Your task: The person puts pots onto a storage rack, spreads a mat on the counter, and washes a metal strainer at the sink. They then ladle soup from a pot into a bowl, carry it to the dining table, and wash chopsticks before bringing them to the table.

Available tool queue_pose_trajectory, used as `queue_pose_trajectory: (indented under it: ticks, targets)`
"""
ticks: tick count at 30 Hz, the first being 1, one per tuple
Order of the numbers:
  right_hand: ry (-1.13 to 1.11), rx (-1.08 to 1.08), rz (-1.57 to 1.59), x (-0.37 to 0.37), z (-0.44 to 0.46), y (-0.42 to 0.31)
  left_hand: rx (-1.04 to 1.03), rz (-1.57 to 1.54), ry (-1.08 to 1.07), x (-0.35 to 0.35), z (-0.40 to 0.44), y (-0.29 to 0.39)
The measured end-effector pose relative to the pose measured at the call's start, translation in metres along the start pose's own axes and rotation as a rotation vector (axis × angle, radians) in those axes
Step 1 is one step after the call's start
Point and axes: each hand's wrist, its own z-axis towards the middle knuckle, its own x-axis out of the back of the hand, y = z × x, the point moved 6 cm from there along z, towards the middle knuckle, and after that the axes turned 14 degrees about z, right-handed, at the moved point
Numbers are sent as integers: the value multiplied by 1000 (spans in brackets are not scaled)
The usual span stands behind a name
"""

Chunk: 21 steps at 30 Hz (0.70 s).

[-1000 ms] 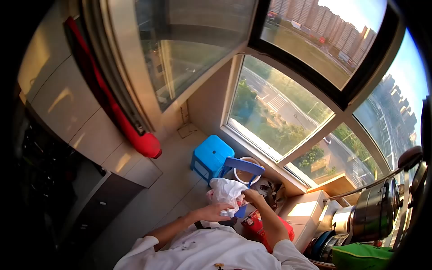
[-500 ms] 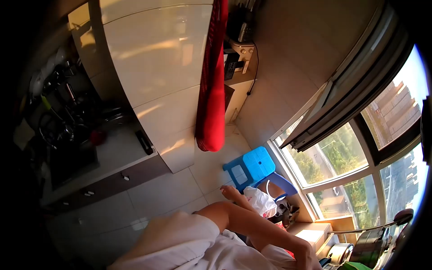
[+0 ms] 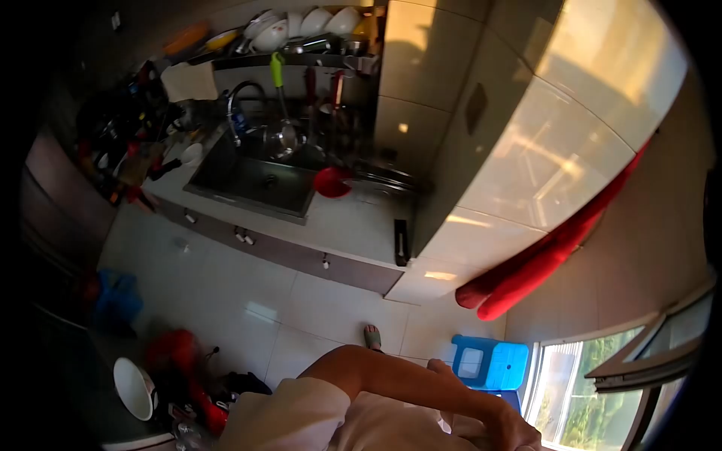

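Observation:
My left arm, in a pale short sleeve [image 3: 282, 413], crosses in front of my body toward the lower right. At the bottom edge of the view my left hand [image 3: 515, 432] is closed, its fingers curled; whatever they hold is hidden. Just past the forearm, part of my right hand [image 3: 438, 367] shows, nearest to the blue plastic stool [image 3: 496, 363]. Its fingers are mostly covered by the left forearm, so their state is unclear. A pale garment [image 3: 391, 421] covers my body below the arms.
A sink [image 3: 259, 184] is set in the counter [image 3: 353, 225], with a red bowl [image 3: 331, 183] beside it. Bowls [image 3: 271, 34] fill the rack above. A red cloth [image 3: 526, 274] hangs by the tiled pillar. The window [image 3: 583, 383] stands lower right; a white bowl [image 3: 134, 388] lower left.
My view has swung left, bringing the sink and counter toward the middle. The pots at lower right have left the view. My left arm still reaches across to the right.

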Motion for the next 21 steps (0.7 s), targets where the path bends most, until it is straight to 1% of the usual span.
queue_pose_trajectory:
  ticks: [3,5,6,7,9,11,13,15,18,21]
  targets:
    - [-132,259,132,7,-14,-87,33,60,104,38,-29,7]
    - [-190,273,48,-18,38,-137,50,100,160,64,-46,13]
    - [-94,376,97,13,8,-180,58,116,189,77,-53,16]
    - [-175,365,82,52,-31,-223,70,129,219,92,-62,18]
    - [-166,488,-76,61,17,-276,92,164,265,119,-78,25]
    - [-73,836,-94,93,21,-332,114,203,313,145,-95,34]
    - [17,1042,79,117,22,-381,132,235,379,170,-115,44]
    - [16,1102,125,131,14,-426,146,264,442,188,-137,59]
    - [5,1094,136,115,15,-478,181,312,523,210,-175,85]
    - [-79,1104,-1,96,-6,-531,196,331,585,226,-221,109]
